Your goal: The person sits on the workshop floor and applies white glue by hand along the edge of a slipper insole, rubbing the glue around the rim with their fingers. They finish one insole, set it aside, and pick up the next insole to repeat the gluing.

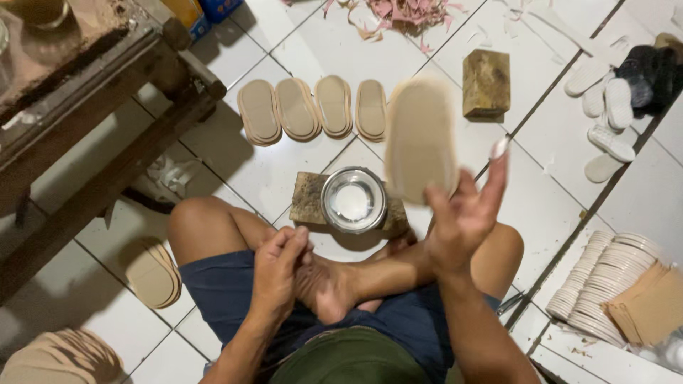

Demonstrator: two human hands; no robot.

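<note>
Head view: the right hand (462, 217) holds a tan insole (420, 139) upright, blurred, above the floor; its grip is loose, fingers spread, only the lower edge pinched. The left hand (277, 267) rests curled on the bare foot (327, 284), holding nothing I can see. Directly below sits an open tin of white glue (353, 200) on a wooden block (309, 199); a slip could drop the insole into it. At the top edge, a yellow package (186, 11) and a blue package (219, 7) stand beside the tabletop (85, 92).

Head camera looks steeply down, close over lap and floor.
</note>
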